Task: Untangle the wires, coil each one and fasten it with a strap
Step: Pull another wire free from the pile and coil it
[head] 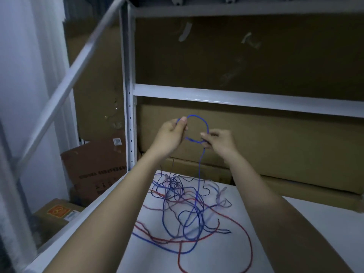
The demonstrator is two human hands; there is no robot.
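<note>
The scene is dim and the far strands of the tangled wires (187, 209) blur together on the white shelf surface (295, 223), so individual wires there are hard to separate; a red wire (248, 235) runs off the bottom edge; raised above the heap, the left hand (173, 133) and right hand (218, 140) each pinch a blue wire (204, 123), forming a loop between them; its tail drops from the right hand into the tangle; cardboard boxes (275, 138) stand behind.

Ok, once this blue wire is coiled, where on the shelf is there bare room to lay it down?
Bare shelf surface lies right of the tangled wires, beyond the right forearm, below the cardboard boxes. A smaller patch sits near the front, inside the red wire loop. The middle is crowded.
</note>
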